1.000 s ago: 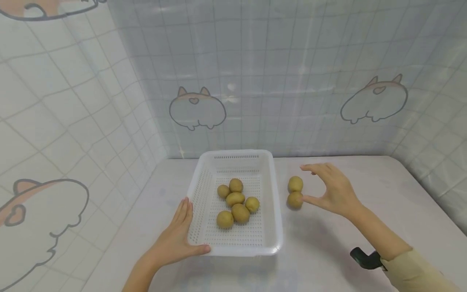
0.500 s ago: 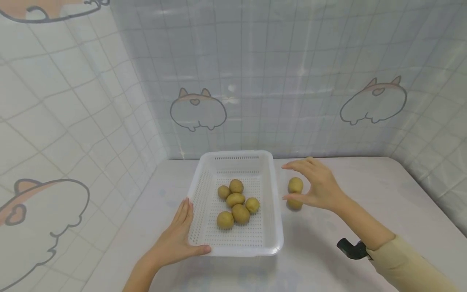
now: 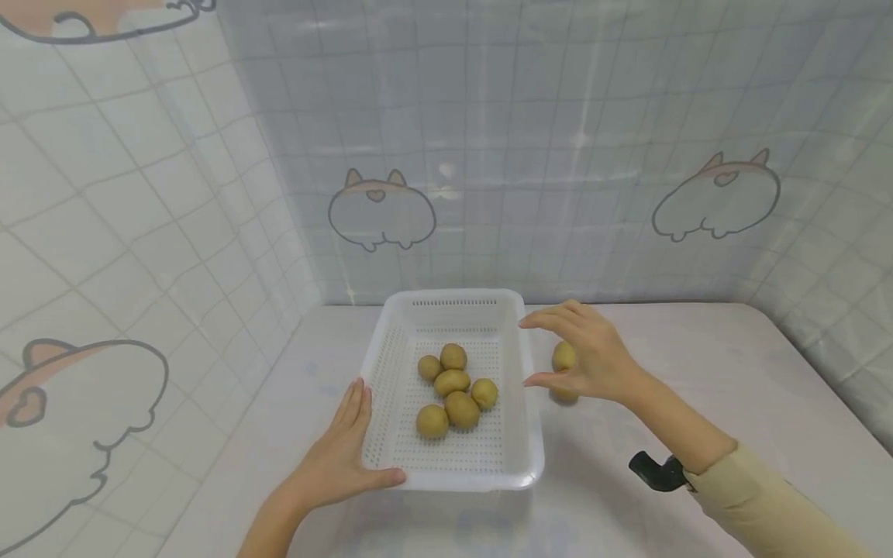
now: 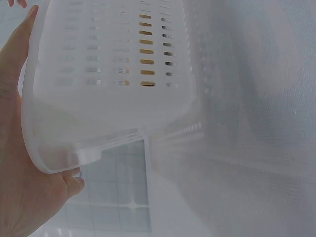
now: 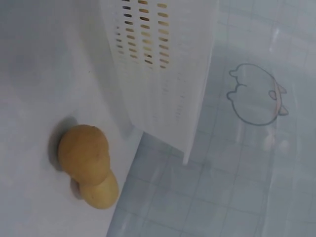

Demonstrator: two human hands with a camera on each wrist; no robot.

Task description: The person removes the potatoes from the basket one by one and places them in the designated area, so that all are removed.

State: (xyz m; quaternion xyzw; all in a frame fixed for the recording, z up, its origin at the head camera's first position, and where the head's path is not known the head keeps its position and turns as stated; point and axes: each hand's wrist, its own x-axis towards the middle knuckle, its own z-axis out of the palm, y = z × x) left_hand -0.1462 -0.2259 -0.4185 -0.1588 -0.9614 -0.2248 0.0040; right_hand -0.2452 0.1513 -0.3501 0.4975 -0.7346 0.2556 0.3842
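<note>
A white perforated plastic basket (image 3: pixel 469 480) sits on the table with several potatoes (image 3: pixel 462 409) grouped on its floor. At its near left corner rests my left hand (image 3: pixel 333 459), fingers straight along the side wall and thumb on the front rim. My right hand (image 3: pixel 589 353) is at the right rim, thumb and fingers spread wide apart with nothing between them. Partly behind that hand in the head view, two more potatoes lie on the table; the right wrist view shows the larger potato (image 5: pixel 84 154) against the smaller potato (image 5: pixel 101 191).
A pale cloth covers the table (image 3: pixel 628 465). Tiled-pattern sheets with cartoon drawings hang behind it as a back wall (image 3: pixel 544 194) and along both sides. A black curved piece (image 3: pixel 657 471) is strapped at the right wrist beside a beige sleeve (image 3: pixel 760 496).
My right hand has moved left, from beside the two loose potatoes to the basket's right rim. My left hand, the basket and the potatoes have stayed in place.
</note>
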